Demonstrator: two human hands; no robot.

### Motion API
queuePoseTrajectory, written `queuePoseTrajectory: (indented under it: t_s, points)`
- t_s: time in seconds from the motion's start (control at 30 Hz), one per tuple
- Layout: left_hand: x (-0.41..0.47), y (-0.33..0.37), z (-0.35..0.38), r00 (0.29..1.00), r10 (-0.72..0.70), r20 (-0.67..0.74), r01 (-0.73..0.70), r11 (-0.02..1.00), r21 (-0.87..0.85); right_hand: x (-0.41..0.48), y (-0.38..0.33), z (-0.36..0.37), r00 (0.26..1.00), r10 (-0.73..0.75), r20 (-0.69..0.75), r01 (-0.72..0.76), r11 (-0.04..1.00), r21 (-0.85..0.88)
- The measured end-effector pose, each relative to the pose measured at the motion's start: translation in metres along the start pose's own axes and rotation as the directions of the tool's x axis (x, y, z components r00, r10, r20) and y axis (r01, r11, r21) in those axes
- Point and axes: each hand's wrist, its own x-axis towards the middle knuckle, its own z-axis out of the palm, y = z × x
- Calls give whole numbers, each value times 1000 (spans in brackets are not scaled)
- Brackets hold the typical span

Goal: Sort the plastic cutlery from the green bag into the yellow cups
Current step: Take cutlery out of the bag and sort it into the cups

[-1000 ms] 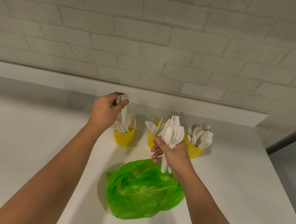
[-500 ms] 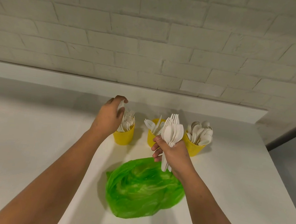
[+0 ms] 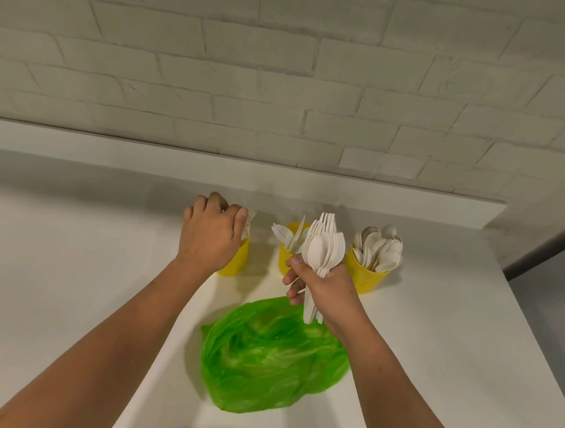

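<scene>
Three yellow cups stand in a row near the back of the white counter. My left hand [image 3: 211, 234] covers the top of the left cup [image 3: 236, 262], fingers curled over the white forks in it. The middle cup [image 3: 285, 252] holds knives and is partly hidden by my right hand [image 3: 324, 288], which grips a bunch of white cutlery [image 3: 323, 250], spoons and forks, upright. The right cup [image 3: 365, 276] is full of spoons. The crumpled green bag [image 3: 273, 355] lies on the counter below my right hand.
A white brick wall [image 3: 283, 80] with a low ledge runs behind the cups. The counter's right edge [image 3: 533, 331] drops off close beside the right cup, with grey floor beyond.
My left hand has lowered the fork it held above the left cup down into that cup. My right hand with the bunch has stayed in place.
</scene>
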Motion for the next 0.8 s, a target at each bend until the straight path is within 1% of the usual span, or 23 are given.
queuePoseTrajectory:
  t_s: [0.07,0.17,0.33,0.5,0.53,0.57,0.6,0.63,0.67,0.7,0.73,0.77,0.8]
  points:
    - [-3,-2,5,999,-33,1,33,999,15,-2,1,-2,999,-2,44,0,1000,28]
    - [-6,-6,11,998,-63,32,64,998,-21,-5,1,-2,989,23,143,-35,996,80]
    - [-1,-6,3,968,-104,230,110,994,-9,-9,-5,1,969,111,222,-156,968,198]
    - [1,-2,-8,916,-140,375,155,988,-11,-8,-13,-1,953,149,262,-224,933,283]
    - [1,-1,-10,916,-153,371,172,985,-18,-7,-13,-1,951,164,262,-241,924,297]
    - [0,1,-12,931,-156,329,178,983,-38,-6,-13,-2,948,179,264,-261,912,317]
    - [-2,5,-15,956,-144,255,170,982,-82,-6,-13,-2,942,190,275,-281,897,342]
    - [-5,12,-20,978,-124,168,153,972,-176,-5,-13,-2,936,195,293,-298,881,367]
    - [-8,21,-26,990,-101,98,128,936,-329,-5,-13,-2,929,196,315,-313,870,381]
    - [-13,32,-32,994,-83,76,111,854,-509,-5,-12,-2,921,198,335,-325,865,383]
    - [-19,44,-39,991,-64,115,126,730,-671,-5,-12,-3,912,197,359,-334,865,374]
    - [-25,56,-43,975,-28,219,193,593,-782,-5,-11,-3,902,199,384,-346,865,365]
    - [-32,66,-47,936,39,350,295,452,-842,-5,-10,-3,888,204,411,-365,858,362]
